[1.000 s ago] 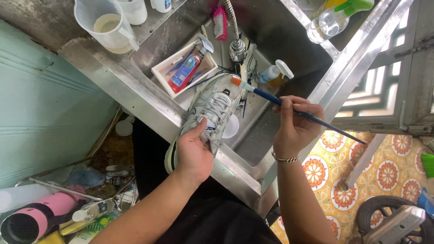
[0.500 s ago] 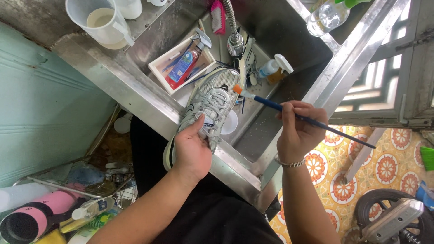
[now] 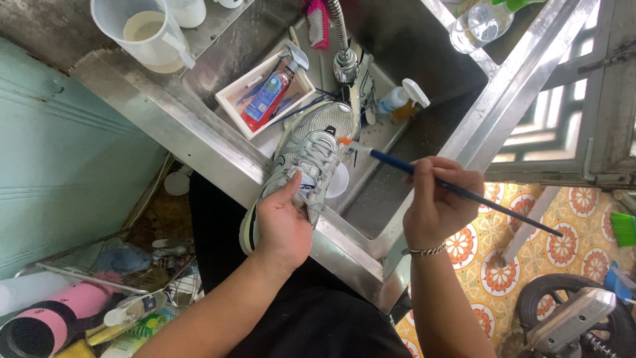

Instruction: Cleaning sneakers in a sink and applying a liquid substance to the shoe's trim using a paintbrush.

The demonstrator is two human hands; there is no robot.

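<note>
My left hand (image 3: 281, 222) grips the silver-grey mesh sneaker (image 3: 301, 162) by its heel over the edge of the steel sink (image 3: 199, 136). My right hand (image 3: 437, 199) pinches a long blue-handled paintbrush (image 3: 450, 185), whose orange bristles touch the laces. The shoe looks clean already; I judge detailing well underway, sole untouched.

one sneaker (image 3: 308, 156), one paintbrush (image 3: 424, 176), two spray bottles (image 3: 401, 101), one jug (image 3: 142, 30).

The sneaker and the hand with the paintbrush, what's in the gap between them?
In the head view, only the paintbrush spans it, its orange tip meeting the sneaker while the right hand grips the handle. Below lies the steel sink and a white round lid.
</note>
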